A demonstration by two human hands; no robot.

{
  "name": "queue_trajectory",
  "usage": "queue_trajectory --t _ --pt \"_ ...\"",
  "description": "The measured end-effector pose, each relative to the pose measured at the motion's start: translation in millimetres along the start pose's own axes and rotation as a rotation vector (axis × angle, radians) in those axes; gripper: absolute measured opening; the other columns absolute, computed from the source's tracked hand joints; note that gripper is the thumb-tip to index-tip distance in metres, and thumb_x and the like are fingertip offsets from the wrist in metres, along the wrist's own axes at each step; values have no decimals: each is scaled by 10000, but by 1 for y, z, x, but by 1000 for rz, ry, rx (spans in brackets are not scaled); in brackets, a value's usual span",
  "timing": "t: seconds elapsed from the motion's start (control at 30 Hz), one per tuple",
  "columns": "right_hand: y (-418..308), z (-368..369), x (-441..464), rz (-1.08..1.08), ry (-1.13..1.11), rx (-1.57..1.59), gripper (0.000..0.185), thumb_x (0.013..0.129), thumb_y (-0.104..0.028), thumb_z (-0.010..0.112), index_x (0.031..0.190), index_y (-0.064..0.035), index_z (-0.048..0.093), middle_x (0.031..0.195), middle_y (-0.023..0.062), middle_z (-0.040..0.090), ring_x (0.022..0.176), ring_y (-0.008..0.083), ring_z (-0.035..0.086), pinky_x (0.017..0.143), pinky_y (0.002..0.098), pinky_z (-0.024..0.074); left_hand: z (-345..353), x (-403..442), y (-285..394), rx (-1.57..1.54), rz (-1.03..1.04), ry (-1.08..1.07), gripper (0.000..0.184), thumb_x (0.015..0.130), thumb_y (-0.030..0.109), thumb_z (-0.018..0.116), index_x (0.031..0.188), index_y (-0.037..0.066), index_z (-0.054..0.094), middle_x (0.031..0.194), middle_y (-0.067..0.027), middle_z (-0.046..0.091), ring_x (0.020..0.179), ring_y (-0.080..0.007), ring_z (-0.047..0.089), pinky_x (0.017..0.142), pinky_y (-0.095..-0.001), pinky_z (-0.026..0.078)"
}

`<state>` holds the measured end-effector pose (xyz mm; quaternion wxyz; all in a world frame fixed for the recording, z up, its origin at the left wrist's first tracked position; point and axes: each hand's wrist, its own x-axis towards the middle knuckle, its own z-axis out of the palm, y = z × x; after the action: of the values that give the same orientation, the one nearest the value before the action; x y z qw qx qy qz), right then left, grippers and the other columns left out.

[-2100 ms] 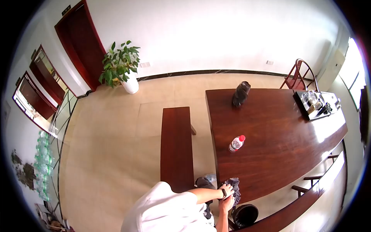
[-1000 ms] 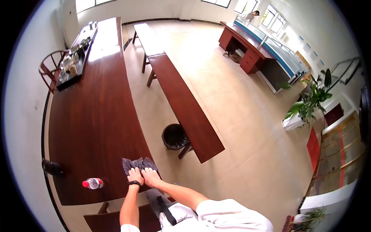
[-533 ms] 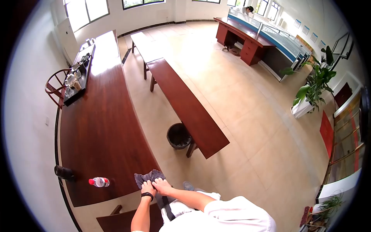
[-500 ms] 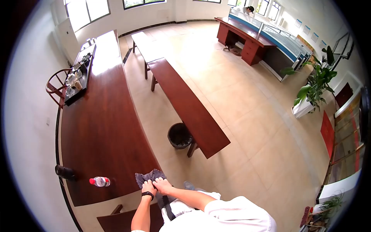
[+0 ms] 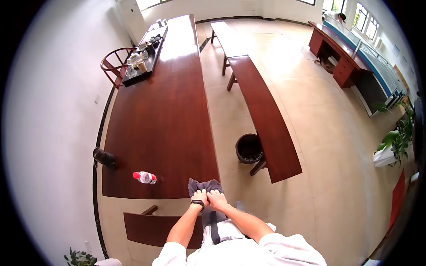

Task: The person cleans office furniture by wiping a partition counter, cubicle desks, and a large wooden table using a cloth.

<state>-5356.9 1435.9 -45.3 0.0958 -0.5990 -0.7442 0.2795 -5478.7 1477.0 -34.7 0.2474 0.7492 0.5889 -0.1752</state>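
Observation:
At the near right corner of the dark red wooden table (image 5: 155, 119), a grey cloth (image 5: 205, 185) lies bunched under my fingers. My left hand (image 5: 200, 197), with a black band on its wrist, is closed on the cloth's left part. Right beside it, my right hand (image 5: 217, 199) grips the right part. Both hands are at the table's edge, nearly touching. To their left on the table is a clear bottle (image 5: 145, 177) with a red cap, and farther left stands a dark cup-like object (image 5: 104, 158).
A black tray (image 5: 148, 66) with glassware sits at the table's far end, near a wooden chair (image 5: 116, 66). Benches (image 5: 266, 115) run along the right side, beside a black bin (image 5: 249, 148). Another bench (image 5: 153, 228) is below. A person (image 5: 341, 17) is behind the far desk (image 5: 341, 62).
The view has turned, so table, bottle and benches appear farther right and the lower bench shows more. Both hands still hold the cloth at the table corner.

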Motion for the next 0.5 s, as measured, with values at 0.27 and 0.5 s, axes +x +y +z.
queue_trajectory --t 0.27,0.5 --pt "-3 -4 -2 -3 -9 -7 297 729 -160 664 999 -107 553 990 97 560 984 280 543 749 405 498 -8 2 0 36 3 -112 514 762 303 676 1174 76 467 1195 -230 509 1085 -391 544 887 -467 480" --pt "-4 -4 5 -8 13 14 258 733 -173 639 962 -85 559 949 113 566 945 298 553 726 415 507 -10 13 -5 25 20 -132 553 720 252 700 1177 58 456 1182 -267 500 1077 -418 538 908 -467 463"
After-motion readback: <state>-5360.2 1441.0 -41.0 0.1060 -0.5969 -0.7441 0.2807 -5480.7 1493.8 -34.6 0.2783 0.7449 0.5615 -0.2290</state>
